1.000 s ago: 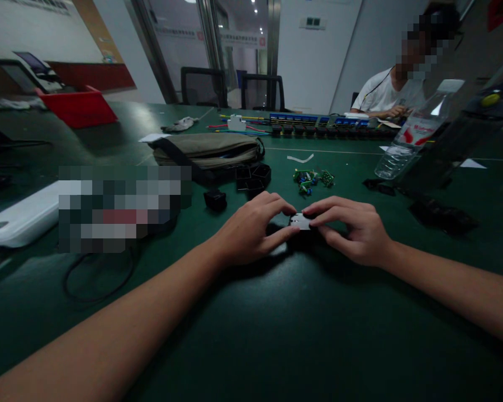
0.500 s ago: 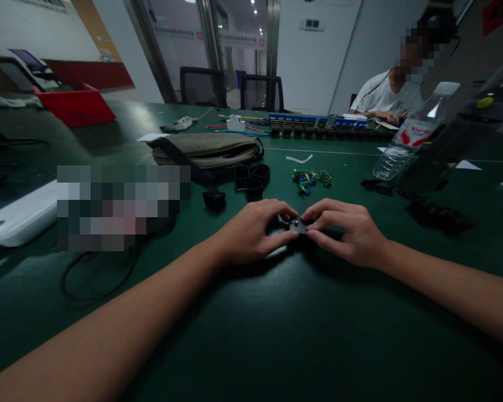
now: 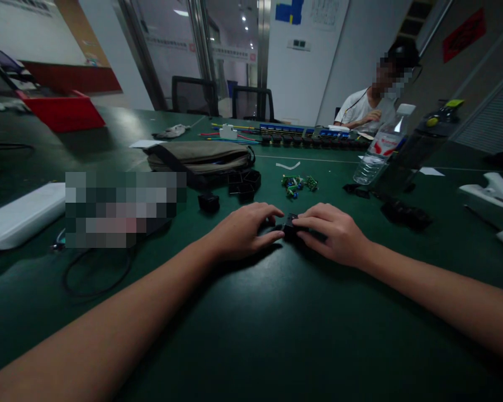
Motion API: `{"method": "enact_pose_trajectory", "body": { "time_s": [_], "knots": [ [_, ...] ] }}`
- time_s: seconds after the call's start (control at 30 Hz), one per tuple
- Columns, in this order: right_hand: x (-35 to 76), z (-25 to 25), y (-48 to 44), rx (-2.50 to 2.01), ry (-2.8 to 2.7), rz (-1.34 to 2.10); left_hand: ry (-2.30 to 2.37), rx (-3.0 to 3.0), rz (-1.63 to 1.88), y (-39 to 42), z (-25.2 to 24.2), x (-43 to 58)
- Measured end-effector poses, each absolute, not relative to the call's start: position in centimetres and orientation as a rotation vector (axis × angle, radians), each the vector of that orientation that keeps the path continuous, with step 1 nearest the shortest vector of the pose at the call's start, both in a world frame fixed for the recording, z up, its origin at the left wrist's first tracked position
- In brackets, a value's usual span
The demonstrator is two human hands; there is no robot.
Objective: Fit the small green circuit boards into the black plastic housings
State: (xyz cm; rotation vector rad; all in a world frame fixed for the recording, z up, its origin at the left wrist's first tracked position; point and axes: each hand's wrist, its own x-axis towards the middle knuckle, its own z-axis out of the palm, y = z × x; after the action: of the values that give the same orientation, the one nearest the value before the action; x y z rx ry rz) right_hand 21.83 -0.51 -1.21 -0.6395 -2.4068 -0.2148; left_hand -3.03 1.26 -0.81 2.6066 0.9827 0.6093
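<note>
Glass doors [image 3: 230, 61] & a pale wall backed a dim room; across it spread a dk. green bench [image 3: 251, 329]. Small black housing [image 3: 292, 220] (boxy, prob. plastic) lay at center, low over the bench or on it; exact contact couldn't be told. R hand [image 3: 334, 231] had its thumb & fingertips closed on the housing's R end, pinching it. L hand [image 3: 243, 230] was held in a loose C, thumb & forefinger parted, tips at the housing's L end; whether they touched it wasn't clear.

Handling (judged): housing prob. light & stiff, w/ smooth sides that might slip a bit; thin edges, if any, could be fragile. Best hold: opposite side walls, near the ends, w/ light fingertip pressure, top face left free.

Surroundings: just beyond the hands, green circuit boards [image 3: 292, 184] w/ blue components sat in a loose cluster; a curved white strip [image 3: 288, 166] lay behind them. To the L were a black block [image 3: 208, 202], joined black frames [image 3: 243, 184] & an olive fabric bag [image 3: 205, 154]. To the R stood a clear water bottle [image 3: 379, 151], partly in front of a tall dk. bottle [image 3: 423, 139]. At far R, a co-worker in a white shirt [image 3: 355, 107] sat across the bench.
</note>
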Motion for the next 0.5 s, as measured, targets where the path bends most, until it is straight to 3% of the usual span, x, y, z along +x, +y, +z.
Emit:
{"method": "enact_pose_trajectory", "body": {
  "time_s": [0.23,0.37,0.5],
  "knots": [
    [26.2,0.8,1.0,-1.580,-2.333,-0.821,1.123,2.769,0.508,1.0,-0.4,-3.2],
    [27.4,1.4,2.3,-1.932,-2.269,-0.835,1.322,2.934,0.478,0.8,0.0,-3.2],
    [28.0,1.3,3.0,-2.002,-2.275,-0.819,1.818,2.903,0.558,0.7,0.5,-3.7]
  ]
}}
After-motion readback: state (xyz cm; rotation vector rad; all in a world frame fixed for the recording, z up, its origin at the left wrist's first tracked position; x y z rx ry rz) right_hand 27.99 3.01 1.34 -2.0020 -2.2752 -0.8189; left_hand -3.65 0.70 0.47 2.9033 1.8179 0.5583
